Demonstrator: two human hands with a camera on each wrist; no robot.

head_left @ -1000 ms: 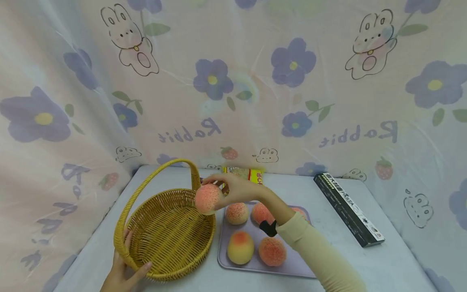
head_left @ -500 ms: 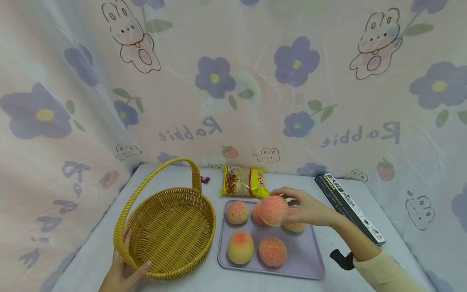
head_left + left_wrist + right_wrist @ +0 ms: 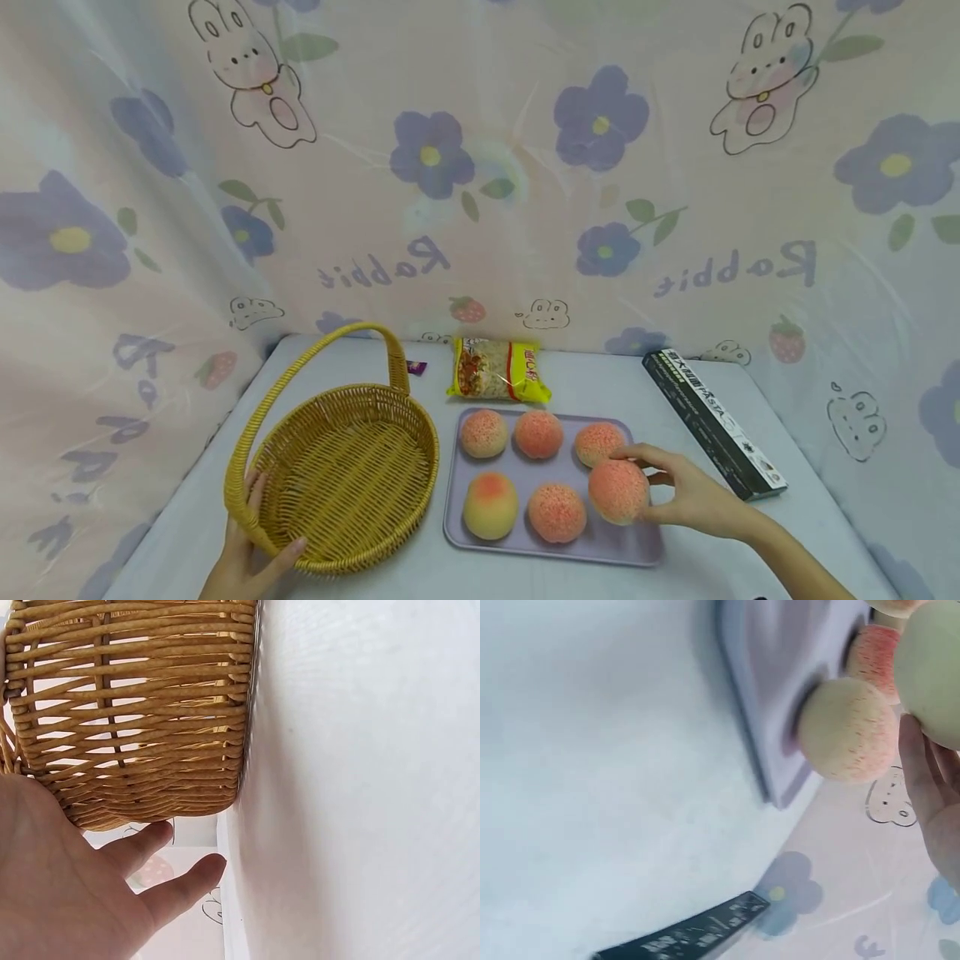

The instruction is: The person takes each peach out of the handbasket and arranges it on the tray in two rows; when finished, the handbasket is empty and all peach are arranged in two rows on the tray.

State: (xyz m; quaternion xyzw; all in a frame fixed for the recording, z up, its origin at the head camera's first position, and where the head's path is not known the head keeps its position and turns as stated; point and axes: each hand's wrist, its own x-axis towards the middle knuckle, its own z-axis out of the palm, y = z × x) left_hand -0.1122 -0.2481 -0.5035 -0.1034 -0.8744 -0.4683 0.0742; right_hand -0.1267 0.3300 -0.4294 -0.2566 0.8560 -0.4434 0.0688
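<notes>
My right hand (image 3: 686,496) holds a pink-and-cream peach (image 3: 619,492) between thumb and fingers, close over the right end of a lilac tray (image 3: 551,556). Several more peaches sit in the tray, among them a smooth yellow one with a red top (image 3: 490,506) and a speckled pink one (image 3: 557,512). In the right wrist view, the pale side of the held peach (image 3: 934,675) faces the camera. My left hand (image 3: 243,550) grips the near left rim of a yellow wicker basket (image 3: 360,492), thumb over the rim and fingers along the outer wall. Nothing lies in the basket.
A yellow noodle bag (image 3: 498,371) lies behind the tray. Farther right stretches a long black-and-white pasta box (image 3: 712,425). A small purple packet (image 3: 416,367) shows behind the basket handle (image 3: 300,367). Patterned curtains (image 3: 510,208) bound the white table at the back and sides.
My right hand has carried the peach from beside the basket rightward and down to the tray's right end, uncovering the noodle bag and other peaches. My left hand stays on the basket.
</notes>
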